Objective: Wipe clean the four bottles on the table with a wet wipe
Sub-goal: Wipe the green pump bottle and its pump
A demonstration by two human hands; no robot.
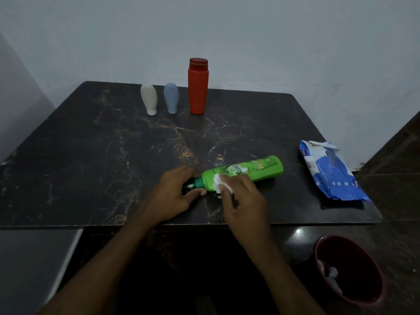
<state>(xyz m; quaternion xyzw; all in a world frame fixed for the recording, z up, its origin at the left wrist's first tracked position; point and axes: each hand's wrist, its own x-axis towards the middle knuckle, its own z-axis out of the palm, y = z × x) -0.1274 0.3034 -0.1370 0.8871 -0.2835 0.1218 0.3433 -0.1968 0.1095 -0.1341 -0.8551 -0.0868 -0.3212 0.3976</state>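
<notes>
A green bottle (254, 169) lies on its side near the front of the dark marble table (91, 155), its cap end pointing left. My left hand (175, 194) grips that cap end. My right hand (243, 196) presses a white wet wipe (219, 181) against the bottle's shoulder. At the back of the table stand a cream bottle (148, 98), a blue-grey bottle (171, 97) and a tall red bottle (198, 86), all upright in a row.
A torn blue wet-wipe pack (331, 173) lies at the table's right edge. On the floor at the lower right stands a dark red bin (347, 269) with used white wipes in it. Pale walls close the back and left.
</notes>
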